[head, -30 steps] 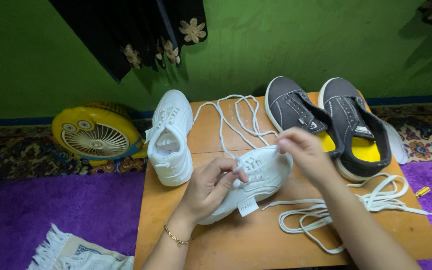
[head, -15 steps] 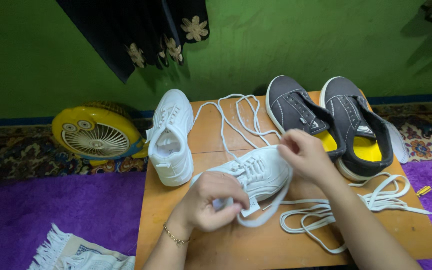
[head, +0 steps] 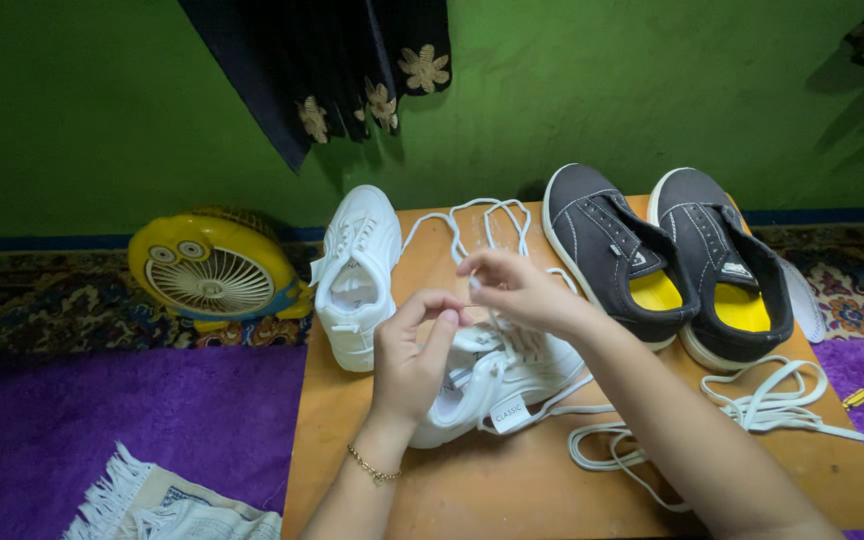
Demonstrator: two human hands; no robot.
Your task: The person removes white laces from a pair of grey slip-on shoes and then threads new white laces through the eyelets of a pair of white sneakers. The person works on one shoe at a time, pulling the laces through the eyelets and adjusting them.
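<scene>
A white sneaker [head: 497, 375] lies on its side on the low wooden table [head: 432, 480], with a white lace [head: 472, 225] running from it toward the table's far edge. My left hand [head: 414, 355] rests against the sneaker's near side, thumb and fingers apart around its opening. My right hand [head: 514, 290] is above the sneaker, its fingertips pinched on the lace end. A second white sneaker [head: 357, 272] stands upright to the left.
Two dark grey sneakers [head: 672, 265] with yellow insoles stand at the table's back right. Loose white laces [head: 762, 410] lie in front of them. A yellow fan [head: 214, 270] sits on the floor at left, a fringed cloth [head: 172, 505] on the purple rug.
My right hand moved left and up over the sneaker, drawing the lace end with it. My left hand rose from the sneaker's heel side and opened. The camera shifted slightly.
</scene>
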